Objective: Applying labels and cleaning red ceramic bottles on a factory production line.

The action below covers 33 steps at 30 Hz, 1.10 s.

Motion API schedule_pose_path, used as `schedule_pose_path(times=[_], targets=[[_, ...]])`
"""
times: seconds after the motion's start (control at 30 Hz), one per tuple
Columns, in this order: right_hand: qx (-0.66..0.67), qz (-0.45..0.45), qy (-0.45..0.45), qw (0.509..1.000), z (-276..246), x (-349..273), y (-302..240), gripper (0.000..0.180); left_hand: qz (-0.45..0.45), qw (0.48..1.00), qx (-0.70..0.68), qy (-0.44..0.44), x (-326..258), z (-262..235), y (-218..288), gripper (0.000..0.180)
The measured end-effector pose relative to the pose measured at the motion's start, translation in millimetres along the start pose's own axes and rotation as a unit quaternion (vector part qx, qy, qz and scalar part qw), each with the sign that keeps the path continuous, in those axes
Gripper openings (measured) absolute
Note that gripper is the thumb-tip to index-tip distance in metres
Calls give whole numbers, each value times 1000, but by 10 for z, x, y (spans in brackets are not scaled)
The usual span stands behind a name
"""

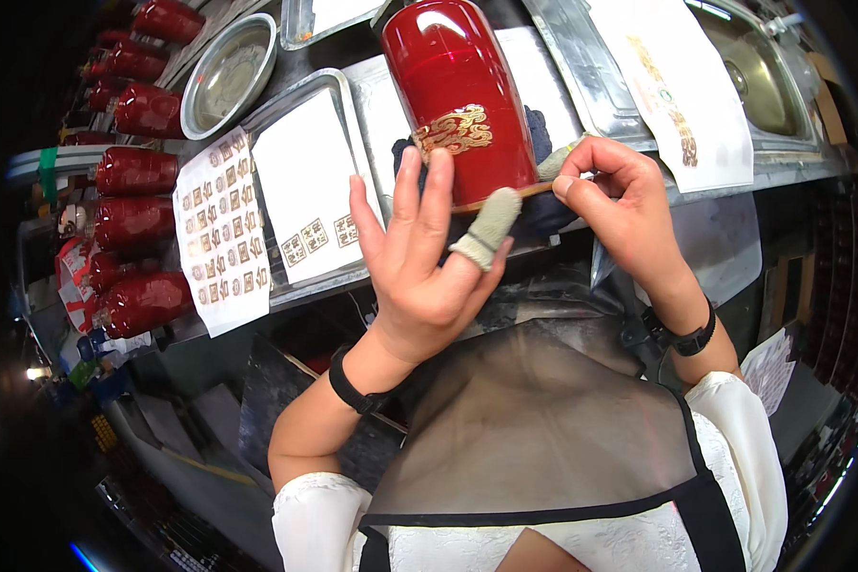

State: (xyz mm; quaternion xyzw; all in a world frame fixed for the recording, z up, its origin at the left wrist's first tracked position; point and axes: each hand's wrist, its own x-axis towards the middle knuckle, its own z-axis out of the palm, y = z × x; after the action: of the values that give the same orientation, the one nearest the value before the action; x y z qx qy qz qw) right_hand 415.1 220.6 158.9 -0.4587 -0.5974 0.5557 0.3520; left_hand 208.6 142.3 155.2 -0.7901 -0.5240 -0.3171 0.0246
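A glossy red bottle [458, 67] lies on a dark blue cloth [541, 133], its base toward me. A gold cloud-like decal [459, 129] sits on its side near the base. My left hand [424, 267] is open with spread fingers; two fingertips are at the decal's edge, and I cannot tell whether they touch. A pale green finger cot [487, 227] covers its index finger, across the base. My right hand [624, 195] pinches the end of a thin brownish strip [534, 189] that runs along the base rim. Another finger cot [561, 160] shows on a right-hand finger.
To the left, a metal tray [364, 143] holds a white sheet [305, 181] with printed decals; a decal sheet [221, 238] lies beside it. A metal bowl [231, 76] and several red bottles [138, 221] stand farther left. At right are another decal sheet [672, 86] and a basin [767, 81].
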Motion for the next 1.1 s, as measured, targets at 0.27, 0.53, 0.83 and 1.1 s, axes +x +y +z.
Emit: schedule_pose_path(times=[0.27,0.53,0.83,1.1], targets=[[-19,10,-8,1000,47,8,28,5,-59,997,-19,46,246,187,-66,69],[-14,-22,-9,1000,23,-29,-31,8,-114,989,-90,13,-81,12,-170,66],[2,-7,-8,1000,8,-2,-6,8,-71,996,-46,-10,-240,20,-52,50],[10,9,-13,1000,32,22,51,8,-1,1000,17,20,101,31,57,31]])
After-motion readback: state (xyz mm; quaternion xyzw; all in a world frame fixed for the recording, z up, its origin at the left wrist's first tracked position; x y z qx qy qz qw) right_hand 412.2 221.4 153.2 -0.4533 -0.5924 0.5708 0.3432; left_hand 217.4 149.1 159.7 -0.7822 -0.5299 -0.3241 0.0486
